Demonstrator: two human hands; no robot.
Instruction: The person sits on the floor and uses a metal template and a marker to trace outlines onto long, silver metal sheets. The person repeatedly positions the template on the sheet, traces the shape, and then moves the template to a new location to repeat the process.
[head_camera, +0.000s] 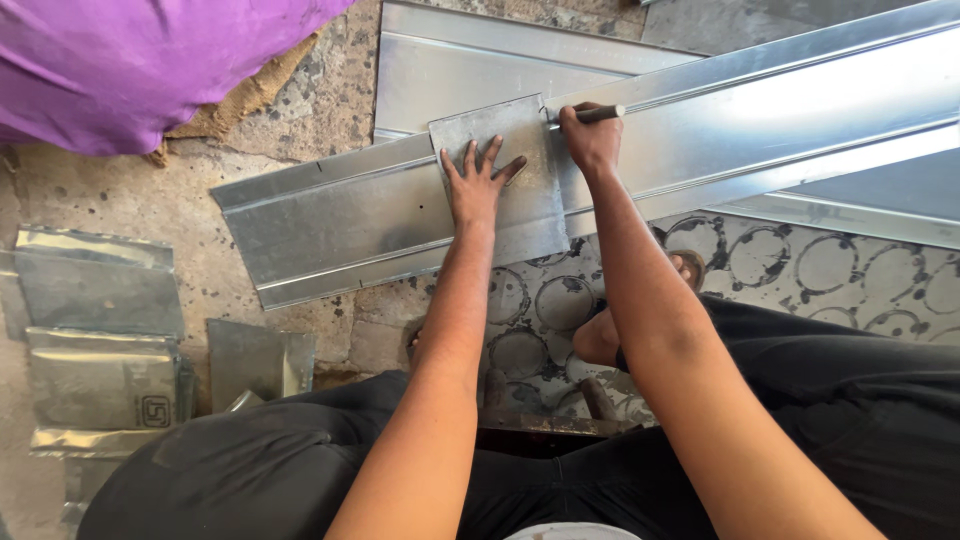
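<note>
A long ribbed metal sheet (330, 215) lies slantwise across the floor, running from near left to far right. A smaller flat metal plate (520, 215) rests on it as a template. The left hand (474, 185), fingers spread wide, presses the plate flat. The right hand (592, 137), fingers closed round a dark scriber (592, 114), works at the plate's far right corner. Marking appears under way; tracing the right edge calls for an unmoving plate.

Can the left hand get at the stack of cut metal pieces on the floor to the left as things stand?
Probably not without letting go: the left hand is pressed flat on the small metal template, and the stack of cut metal pieces lies well off leftward.
</note>
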